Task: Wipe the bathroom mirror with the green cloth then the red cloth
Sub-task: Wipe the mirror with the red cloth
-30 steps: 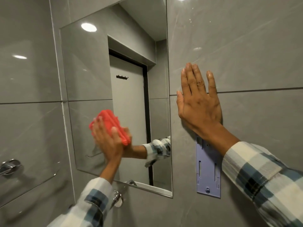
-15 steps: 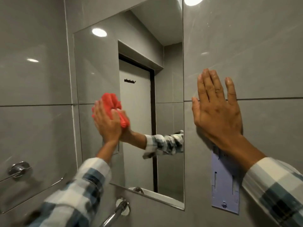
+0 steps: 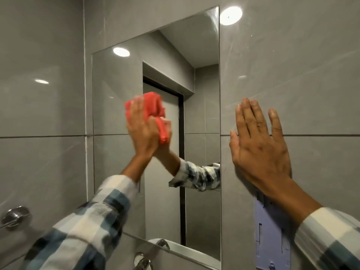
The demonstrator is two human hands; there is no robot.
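A tall frameless mirror [image 3: 116, 90] is fixed to the grey tiled wall. My left hand [image 3: 142, 131] presses a folded red cloth [image 3: 153, 108] flat against the glass near the mirror's middle, slightly blurred by motion. The cloth sticks out above and to the right of my fingers. The hand, cloth and checked sleeve are reflected in the glass. My right hand [image 3: 259, 149] lies flat on the tile to the right of the mirror, fingers spread, holding nothing. No green cloth is in view.
A pale purple plastic wall bracket [image 3: 272, 248] hangs below my right wrist. A chrome tap [image 3: 144, 262] sits under the mirror's lower edge. A chrome rail mount [image 3: 15, 216] is on the left wall. The mirror reflects a door and a ceiling light.
My left hand has carried the red cloth upward and to the right across the glass. The view has tilted up, showing more of the mirror's top. My right hand stays on the tile.
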